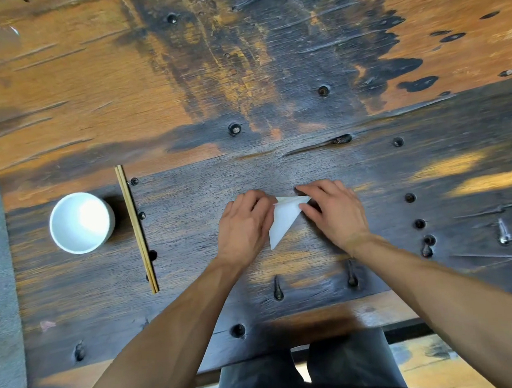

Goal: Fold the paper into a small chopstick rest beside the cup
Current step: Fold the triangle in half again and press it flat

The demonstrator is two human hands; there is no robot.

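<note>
A: How many hands, and what are they doing?

B: Two. The left hand [245,226] and the right hand [333,209] sit side by side near the middle of the surface [268,82], both bare, both palm down. Each has its fingers closed onto the same one sheet of white paper [283,217], the left from 9 o'clock, the right from 3 o'clock.

A: What shape is the paper in?

B: One piece, folded to a triangle. Its wide edge lies at 12 o'clock between the fingertips, where a thin flap shows, and its point aims toward 6 o'clock, toward the person. It lies on the wood.

A: And farther out?

B: At 9 o'clock from the hands, well apart from them, lie two wooden chopsticks [136,228], touching along their length and running from 12 to 6 o'clock. Just beyond them, still at 9 o'clock, stands one white cup [81,222], upright; I cannot tell if anything is in it. So the paper is well apart from the cup, with the chopsticks between.

A: Anything else?

B: Many dark round holes dot the worn planks. At 6 o'clock, below the surface edge, two knees in dark trousers [305,375].
</note>
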